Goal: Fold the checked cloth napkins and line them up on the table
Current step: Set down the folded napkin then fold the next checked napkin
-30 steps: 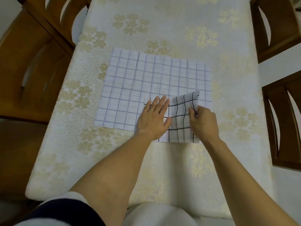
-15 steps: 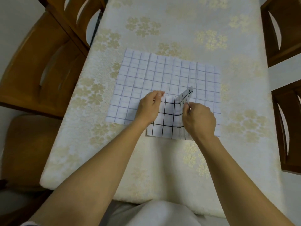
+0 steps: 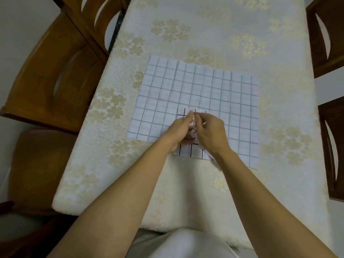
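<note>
Meeting over the small black-checked napkin [image 3: 188,150], left hand [image 3: 179,130] and right hand [image 3: 210,134] now both pinch its flap, raised before, at the near edge of the large purple-checked napkin [image 3: 195,90] on the desk [image 3: 186,25].

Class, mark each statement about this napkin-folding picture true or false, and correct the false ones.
1. The left hand and the right hand both hold the black-checked napkin. True.
2. The purple-checked napkin is folded into a small square. False: it lies spread flat.
3. The black-checked napkin overlaps the purple-checked napkin's near edge. True.
4. The tablecloth is plain blue. False: it is cream with gold flowers.
</note>
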`<action>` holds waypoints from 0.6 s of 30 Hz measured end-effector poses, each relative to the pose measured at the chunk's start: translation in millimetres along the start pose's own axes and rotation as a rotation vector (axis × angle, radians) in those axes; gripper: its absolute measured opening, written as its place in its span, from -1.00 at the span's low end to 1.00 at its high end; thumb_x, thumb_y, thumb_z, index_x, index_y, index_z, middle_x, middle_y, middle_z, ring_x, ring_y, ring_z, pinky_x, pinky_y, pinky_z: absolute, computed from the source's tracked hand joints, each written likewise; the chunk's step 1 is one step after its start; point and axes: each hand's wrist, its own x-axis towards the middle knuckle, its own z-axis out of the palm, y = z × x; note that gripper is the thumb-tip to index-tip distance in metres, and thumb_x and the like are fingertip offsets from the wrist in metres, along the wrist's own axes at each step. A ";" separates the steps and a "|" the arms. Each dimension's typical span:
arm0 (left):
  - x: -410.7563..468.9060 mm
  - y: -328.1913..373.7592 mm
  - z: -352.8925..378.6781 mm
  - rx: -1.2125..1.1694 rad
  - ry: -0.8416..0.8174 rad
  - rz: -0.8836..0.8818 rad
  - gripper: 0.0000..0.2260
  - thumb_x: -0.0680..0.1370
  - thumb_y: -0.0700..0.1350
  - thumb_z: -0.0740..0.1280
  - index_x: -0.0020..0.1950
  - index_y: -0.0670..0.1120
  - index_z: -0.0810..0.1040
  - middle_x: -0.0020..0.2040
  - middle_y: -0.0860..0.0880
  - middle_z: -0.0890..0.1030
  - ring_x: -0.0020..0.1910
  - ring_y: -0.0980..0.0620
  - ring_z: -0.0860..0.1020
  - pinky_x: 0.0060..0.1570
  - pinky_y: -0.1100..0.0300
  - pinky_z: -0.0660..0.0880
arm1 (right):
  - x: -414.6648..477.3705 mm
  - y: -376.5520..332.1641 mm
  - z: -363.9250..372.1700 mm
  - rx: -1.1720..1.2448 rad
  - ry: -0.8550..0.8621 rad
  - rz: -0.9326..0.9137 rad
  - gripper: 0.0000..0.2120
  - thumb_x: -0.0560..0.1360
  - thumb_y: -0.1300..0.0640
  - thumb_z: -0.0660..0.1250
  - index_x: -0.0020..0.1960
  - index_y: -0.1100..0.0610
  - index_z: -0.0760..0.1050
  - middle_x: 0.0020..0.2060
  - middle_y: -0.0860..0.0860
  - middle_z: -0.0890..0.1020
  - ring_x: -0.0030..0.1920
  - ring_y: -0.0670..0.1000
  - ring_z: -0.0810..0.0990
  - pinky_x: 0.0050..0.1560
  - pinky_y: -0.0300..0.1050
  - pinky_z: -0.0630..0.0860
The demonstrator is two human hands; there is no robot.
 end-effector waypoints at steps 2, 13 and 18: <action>11.0 -9.2 5.3 0.034 0.101 0.041 -0.61 0.64 0.15 0.29 0.29 -0.12 0.55 0.20 -0.07 0.63 0.10 -0.08 0.66 -0.01 0.12 0.66 | -3.2 20.6 -14.0 0.062 0.156 0.022 -0.70 0.67 0.02 0.21 0.26 0.11 0.61 0.04 0.00 0.65 -0.06 -0.09 0.57 -0.10 -0.48 0.39; 21.1 7.5 31.7 0.175 0.053 0.048 -0.63 0.59 -0.19 0.39 0.38 -0.10 0.43 0.26 -0.15 0.59 0.10 -0.13 0.66 -0.03 -0.01 0.68 | -48.3 93.2 -29.1 -0.056 -0.113 0.164 0.02 0.39 -0.27 0.50 0.64 0.06 0.06 0.46 0.05 0.34 0.40 0.06 0.40 0.38 0.01 0.41; 19.6 40.6 33.8 -0.111 0.008 -0.006 -0.66 0.64 -0.29 0.29 0.40 -0.16 0.35 0.17 -0.28 0.57 -0.13 -0.16 0.71 -0.16 -0.02 0.69 | -53.0 76.7 -18.2 -0.064 -0.068 0.175 -0.08 0.47 -0.04 0.51 0.64 0.08 0.05 0.51 0.05 0.36 0.42 0.07 0.41 0.34 -0.03 0.41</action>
